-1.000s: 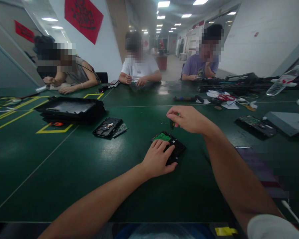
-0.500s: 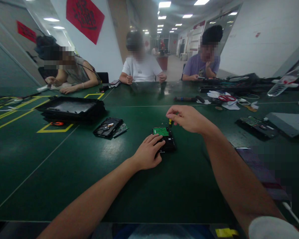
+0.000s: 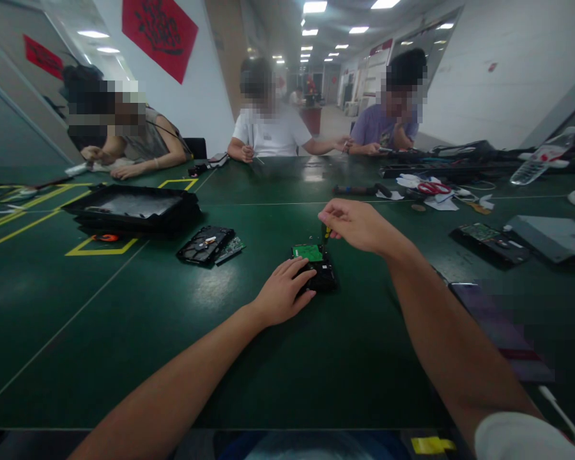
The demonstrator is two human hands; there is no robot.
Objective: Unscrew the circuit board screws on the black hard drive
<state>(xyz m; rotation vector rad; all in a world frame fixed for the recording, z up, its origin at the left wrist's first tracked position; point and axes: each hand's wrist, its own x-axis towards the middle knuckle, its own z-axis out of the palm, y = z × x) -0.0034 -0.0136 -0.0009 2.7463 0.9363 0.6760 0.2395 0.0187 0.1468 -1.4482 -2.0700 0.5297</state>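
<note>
A black hard drive (image 3: 324, 279) with a green circuit board (image 3: 308, 253) on its upper face lies flat on the table. My left hand (image 3: 287, 287) rests over its left side, fingers stretched out and pressing on the case. Above the drive's far right corner, my right hand (image 3: 352, 223) pinches a small yellow and black screwdriver (image 3: 326, 232). It points down at the board's right edge; its tip is too small to make out. A few tiny bits, perhaps screws, lie just beyond the drive.
To the left are a second opened drive (image 3: 205, 245), a loose circuit board (image 3: 230, 250) and a black tray (image 3: 137, 207). On the right lie another drive (image 3: 489, 243), a grey box (image 3: 556, 239) and a phone (image 3: 498, 326). Several people sit across the green table (image 3: 249, 377).
My right hand has turned slightly with the screwdriver, which stays at the same corner. My left hand keeps its place. Across the table, the person in white has stretched an arm sideways.
</note>
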